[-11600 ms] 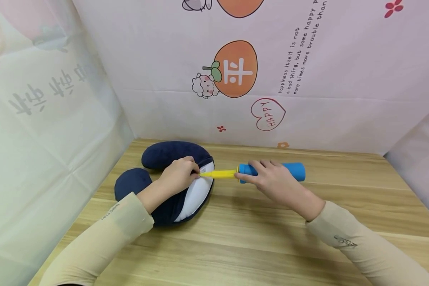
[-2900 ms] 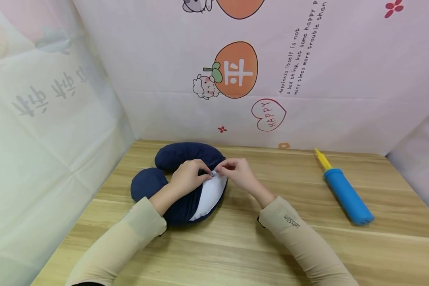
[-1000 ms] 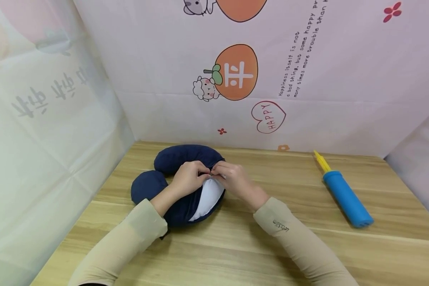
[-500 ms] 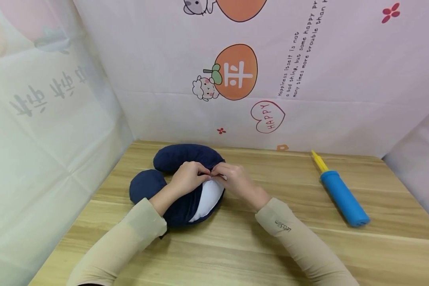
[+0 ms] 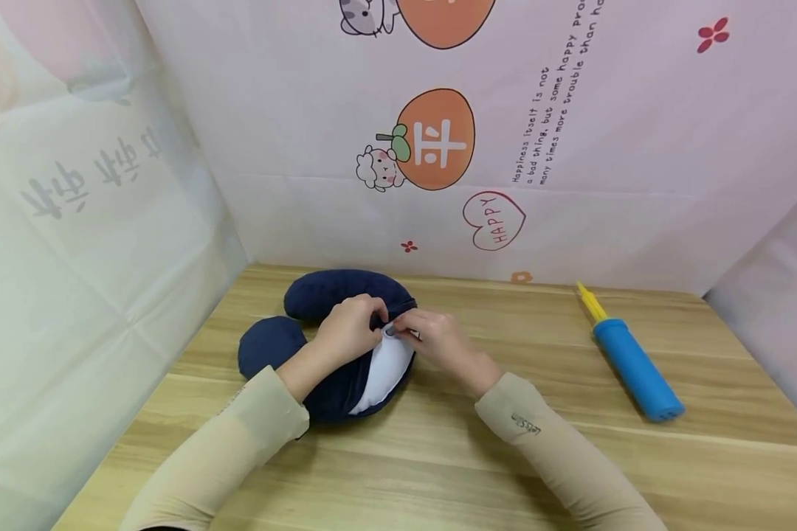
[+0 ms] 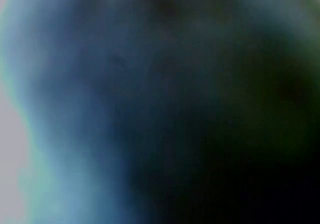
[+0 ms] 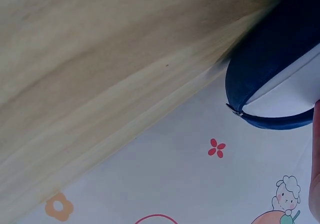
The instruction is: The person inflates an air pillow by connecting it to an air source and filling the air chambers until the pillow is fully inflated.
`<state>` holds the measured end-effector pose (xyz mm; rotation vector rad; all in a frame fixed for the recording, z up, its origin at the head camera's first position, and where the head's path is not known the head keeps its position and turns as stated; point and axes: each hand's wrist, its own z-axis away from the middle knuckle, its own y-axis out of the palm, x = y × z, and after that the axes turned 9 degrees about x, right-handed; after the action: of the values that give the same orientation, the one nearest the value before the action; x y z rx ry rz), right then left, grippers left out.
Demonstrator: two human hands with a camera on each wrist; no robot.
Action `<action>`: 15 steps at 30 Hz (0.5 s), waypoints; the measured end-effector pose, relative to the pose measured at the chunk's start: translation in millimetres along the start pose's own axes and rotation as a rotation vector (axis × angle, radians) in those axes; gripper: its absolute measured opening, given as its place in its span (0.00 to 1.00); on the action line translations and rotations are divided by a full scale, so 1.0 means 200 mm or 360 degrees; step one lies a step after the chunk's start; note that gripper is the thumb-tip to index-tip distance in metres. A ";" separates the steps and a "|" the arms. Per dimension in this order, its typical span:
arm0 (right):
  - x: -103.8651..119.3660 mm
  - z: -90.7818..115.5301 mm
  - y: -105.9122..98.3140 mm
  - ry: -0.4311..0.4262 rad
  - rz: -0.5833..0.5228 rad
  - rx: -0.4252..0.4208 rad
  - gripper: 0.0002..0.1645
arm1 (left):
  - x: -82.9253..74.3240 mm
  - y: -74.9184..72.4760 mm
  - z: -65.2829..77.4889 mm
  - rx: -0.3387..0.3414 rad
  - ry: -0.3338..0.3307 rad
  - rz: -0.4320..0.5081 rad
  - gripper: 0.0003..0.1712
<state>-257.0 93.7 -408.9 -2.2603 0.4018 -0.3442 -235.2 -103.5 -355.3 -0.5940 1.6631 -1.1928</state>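
Observation:
A navy U-shaped inflatable neck pillow lies on the table, its cover unzipped over a white inner bladder. A small round air valve shows on the white part between my fingertips. My left hand rests on the pillow from the left, thumb and index finger curled at the valve's edge. From the right, my right hand pinches at the valve; its fingertips partly hide what they hold. In the right wrist view, the opened pillow and one finger appear at the right edge. The left wrist view is dark and blurred.
A blue hand pump with a yellow nozzle lies on the right of the wooden table. Printed white cloth hangs behind the table and along both sides.
Earlier my right hand held the pump with its nozzle at the valve; the pump now lies at the right. In the last half second my fingertips have parted slightly, exposing the valve.

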 end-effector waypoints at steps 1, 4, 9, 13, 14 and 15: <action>0.00 0.00 0.00 0.0003 -0.0003 -0.0003 0.10 | 0.00 0.00 0.00 -0.0022 0.0014 -0.0024 0.09; 0.00 0.01 0.00 0.0020 0.0007 -0.0004 0.10 | -0.01 0.00 0.00 -0.0060 0.0030 -0.0074 0.09; 0.00 0.02 -0.01 0.0064 0.0033 0.0046 0.11 | -0.03 -0.01 0.00 -0.0054 -0.0039 -0.0198 0.09; 0.00 0.04 -0.03 0.0107 0.0045 0.0119 0.13 | -0.03 0.00 0.00 -0.0083 -0.0095 -0.0184 0.08; 0.00 0.04 -0.03 0.0118 0.0047 0.0139 0.13 | -0.03 0.01 0.00 -0.0100 -0.0093 -0.0155 0.08; 0.00 0.05 -0.03 0.0128 0.0049 0.0156 0.14 | -0.03 0.01 0.00 -0.0120 -0.0083 -0.0125 0.08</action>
<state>-252.2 103.9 -410.0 -2.1474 0.4513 -0.4306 -232.3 -97.7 -355.2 -0.7377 1.6595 -1.1648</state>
